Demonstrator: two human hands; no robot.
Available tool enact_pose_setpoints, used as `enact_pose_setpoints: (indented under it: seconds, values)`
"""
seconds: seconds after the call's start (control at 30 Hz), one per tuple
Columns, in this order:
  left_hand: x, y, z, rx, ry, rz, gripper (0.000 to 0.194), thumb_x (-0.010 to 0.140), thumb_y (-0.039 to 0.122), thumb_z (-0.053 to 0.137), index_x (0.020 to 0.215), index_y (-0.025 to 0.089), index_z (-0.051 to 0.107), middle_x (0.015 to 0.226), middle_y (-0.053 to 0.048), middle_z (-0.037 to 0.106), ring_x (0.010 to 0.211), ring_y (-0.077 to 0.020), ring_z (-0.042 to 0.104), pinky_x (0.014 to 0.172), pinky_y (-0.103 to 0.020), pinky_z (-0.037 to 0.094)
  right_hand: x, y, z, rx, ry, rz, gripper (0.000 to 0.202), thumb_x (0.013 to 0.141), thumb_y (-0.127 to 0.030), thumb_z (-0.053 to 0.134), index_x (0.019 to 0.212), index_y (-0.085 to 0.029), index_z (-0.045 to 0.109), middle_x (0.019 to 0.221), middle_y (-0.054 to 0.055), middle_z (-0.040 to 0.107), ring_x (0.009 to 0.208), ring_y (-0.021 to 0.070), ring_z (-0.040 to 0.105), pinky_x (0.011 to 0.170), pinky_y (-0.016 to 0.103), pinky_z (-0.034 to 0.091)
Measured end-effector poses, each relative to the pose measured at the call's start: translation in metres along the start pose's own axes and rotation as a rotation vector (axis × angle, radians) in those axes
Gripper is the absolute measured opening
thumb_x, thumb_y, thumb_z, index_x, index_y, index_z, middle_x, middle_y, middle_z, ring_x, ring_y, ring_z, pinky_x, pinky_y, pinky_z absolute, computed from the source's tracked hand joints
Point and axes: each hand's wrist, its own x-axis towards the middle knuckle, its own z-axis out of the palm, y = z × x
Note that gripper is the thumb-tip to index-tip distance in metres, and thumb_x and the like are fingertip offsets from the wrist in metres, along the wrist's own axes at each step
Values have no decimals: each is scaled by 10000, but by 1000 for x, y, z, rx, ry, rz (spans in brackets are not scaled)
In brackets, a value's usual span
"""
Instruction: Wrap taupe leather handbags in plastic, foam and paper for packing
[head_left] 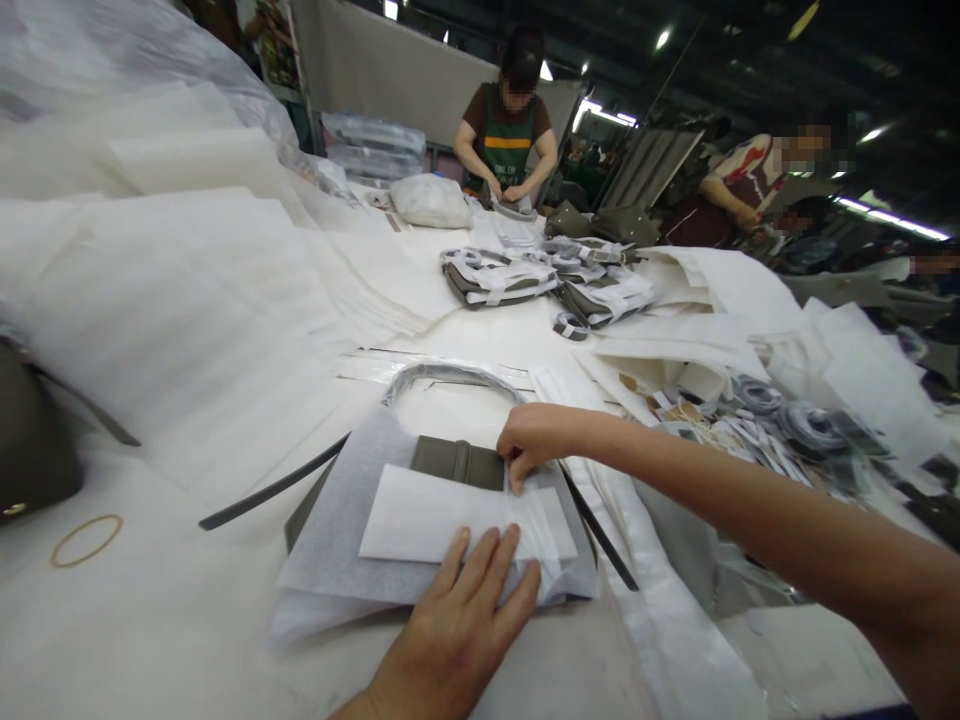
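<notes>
A dark olive handbag (298,520) lies on the table in front of me, mostly covered by white tissue paper (330,545). Its handle (450,372) is wrapped in clear film and arches away from me. Dark strap ends stick out at both sides. An olive flap with a loop (461,463) shows above a folded white foam sheet (412,515). My left hand (469,610) rests on the sheet's lower edge, fingers stretched out. My right hand (529,440) is curled closed at the flap's right end; whatever it pinches is hidden.
Stacks of white sheets (187,270) cover the left side, near a rubber band (86,541) and another olive bag (34,440). Wrapped bags (499,280) lie farther back. Coiled straps and tags (810,425) are heaped at right. A person (510,130) works across the table.
</notes>
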Motion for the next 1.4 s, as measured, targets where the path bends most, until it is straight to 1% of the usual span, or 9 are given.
enact_pose_setpoints:
  seconds: [0.13, 0.3, 0.47, 0.77, 0.93, 1.07, 1.17, 1.3, 1.4]
  values:
    - [-2, 0, 1, 20, -21, 7, 342, 1039, 287, 368, 1308, 236, 573, 1382, -74, 591, 1245, -234, 553, 1087, -427, 359, -1, 19, 10, 294, 51, -53, 357, 754, -518, 768, 725, -164, 739, 570, -32, 644, 508, 84, 503, 536, 211, 325]
    - [-1, -2, -2, 28, -26, 21, 344, 1038, 282, 366, 1308, 237, 575, 1373, -71, 599, 1235, -234, 558, 1076, -424, 366, -5, 25, 9, 394, -7, -68, 260, 802, -411, 747, 813, -151, 746, 609, -27, 656, 543, 92, 548, 545, 195, 362]
    - [2, -4, -4, 42, 4, 34, 336, 1039, 288, 356, 1261, 242, 603, 1300, -50, 653, 1182, -216, 591, 1051, -398, 388, -4, 20, 2, 274, 42, -58, 157, 805, -330, 755, 814, -173, 759, 671, -5, 703, 590, 103, 579, 578, 199, 366]
    - [2, -5, -2, 47, 17, 38, 319, 1025, 290, 397, 1259, 252, 611, 1288, -40, 660, 1186, -216, 583, 1085, -400, 349, 2, 21, 1, 115, 93, 33, 263, 754, -494, 766, 788, -233, 755, 695, -28, 711, 615, 111, 571, 552, 224, 294]
    - [1, -4, -1, 47, 9, 33, 333, 1029, 289, 378, 1266, 257, 609, 1295, -38, 653, 1190, -208, 570, 1082, -384, 359, 16, 35, 6, 307, -43, 99, 423, 603, -541, 843, 834, -205, 732, 683, -56, 665, 613, 101, 540, 568, 211, 336]
    - [-5, -1, 13, 25, 68, 5, 355, 1037, 282, 342, 1272, 267, 608, 1328, -42, 628, 1216, -211, 549, 1102, -398, 334, 26, 46, 8, 358, -108, 122, 384, 648, -507, 822, 854, -189, 760, 686, -50, 689, 630, 103, 582, 589, 202, 389]
    - [-10, 0, 19, 29, 99, 0, 359, 1040, 288, 344, 1299, 269, 591, 1371, -54, 596, 1246, -222, 531, 1105, -416, 339, 23, 46, 3, 285, -20, 186, 242, 714, -395, 801, 847, -195, 773, 752, -19, 733, 698, 131, 635, 642, 215, 412]
    - [-11, -2, 10, 83, -36, 56, 375, 1038, 269, 372, 1379, 263, 528, 1427, -63, 552, 1277, -227, 520, 1085, -411, 389, -1, 29, 0, 123, 253, 342, 181, 841, -209, 663, 991, -160, 752, 1031, 109, 749, 969, 229, 652, 766, 272, 412]
    - [-9, -2, 2, 90, -99, 72, 390, 1038, 240, 369, 1404, 259, 503, 1456, -65, 526, 1295, -226, 513, 1082, -412, 409, -23, 3, 8, 77, 350, 387, 261, 943, -310, 543, 1060, -191, 743, 1076, 114, 746, 1021, 250, 650, 778, 287, 414]
